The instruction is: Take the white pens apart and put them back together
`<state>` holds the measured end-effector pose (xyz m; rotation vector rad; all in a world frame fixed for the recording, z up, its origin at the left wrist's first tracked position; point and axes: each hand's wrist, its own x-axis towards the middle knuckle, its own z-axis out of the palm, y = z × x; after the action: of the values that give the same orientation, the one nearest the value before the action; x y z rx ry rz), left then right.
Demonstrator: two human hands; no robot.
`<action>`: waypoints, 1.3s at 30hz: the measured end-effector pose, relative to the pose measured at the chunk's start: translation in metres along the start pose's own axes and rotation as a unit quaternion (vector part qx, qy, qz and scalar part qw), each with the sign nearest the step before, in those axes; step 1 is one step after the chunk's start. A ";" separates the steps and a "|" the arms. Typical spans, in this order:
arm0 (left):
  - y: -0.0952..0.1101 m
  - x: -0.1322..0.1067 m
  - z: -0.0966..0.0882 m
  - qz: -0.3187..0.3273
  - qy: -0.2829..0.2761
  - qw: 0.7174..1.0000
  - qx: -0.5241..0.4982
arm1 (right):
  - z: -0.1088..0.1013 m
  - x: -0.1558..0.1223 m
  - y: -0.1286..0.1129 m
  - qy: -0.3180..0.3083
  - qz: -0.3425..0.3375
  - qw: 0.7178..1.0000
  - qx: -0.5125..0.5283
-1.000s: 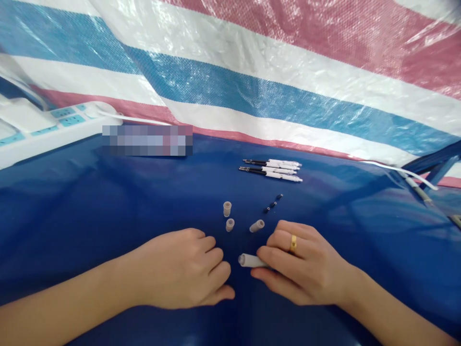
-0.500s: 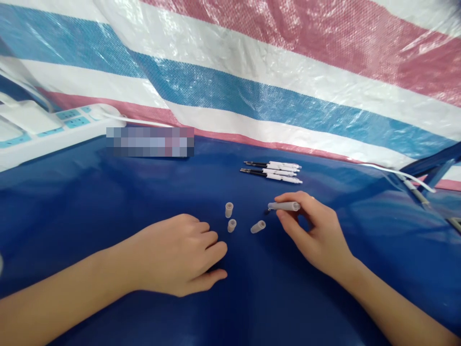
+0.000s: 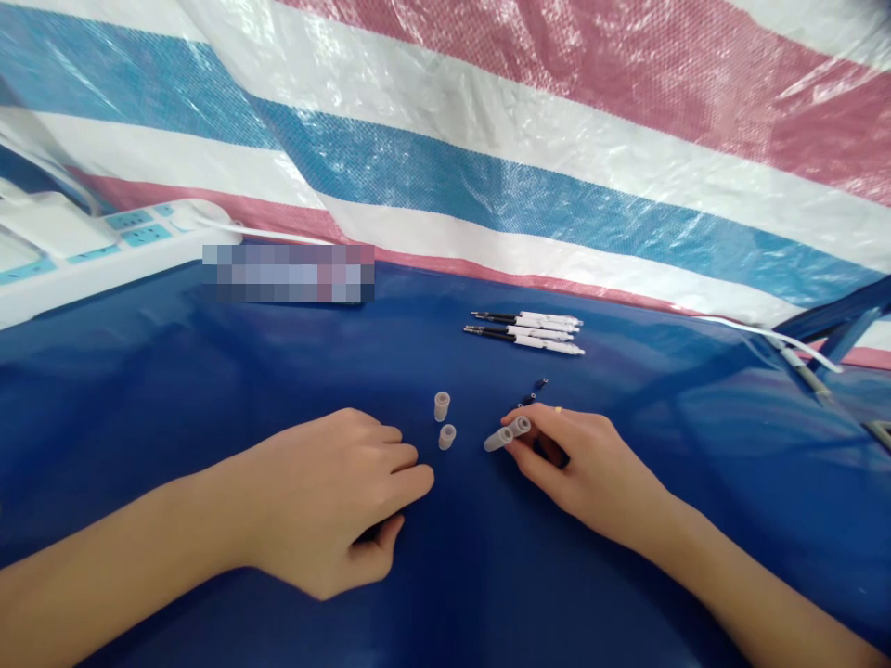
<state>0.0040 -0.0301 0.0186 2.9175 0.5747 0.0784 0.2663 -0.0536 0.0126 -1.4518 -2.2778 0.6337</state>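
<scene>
"Two hands over the blue table. The left hand?"

"Palm down, fingers loosely curled; I can't tell if anything is inside."

"And the right hand?"

"Thumb and fingertips pinch a grey tube, right by a second tube lying slanted. Whether the tubes touch, I can't tell."

"Farther off?"

"Two upright tubes to the left, dark tips past the right fingers, then white-and-black pen parts and a striped sheet."
</scene>
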 end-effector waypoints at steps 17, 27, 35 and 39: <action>0.009 0.004 0.009 0.064 0.037 0.997 0.016 | -0.015 -0.010 -0.001 0.168 -0.058 0.984 0.013; 0.012 0.009 0.015 0.092 0.126 0.988 0.009 | -0.003 -0.014 -0.014 0.082 -0.329 0.935 -0.106; 0.015 0.008 0.013 0.058 0.154 0.986 -0.037 | -0.011 -0.012 -0.010 -0.059 -0.058 0.969 -0.233; 0.017 0.008 0.014 0.035 0.160 0.984 -0.072 | -0.011 -0.012 -0.011 -0.116 -0.047 0.970 -0.206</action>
<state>0.0192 -0.0451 0.0081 2.7982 0.4871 0.5826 0.2683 -0.0667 0.0269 -1.4978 -2.7705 0.3260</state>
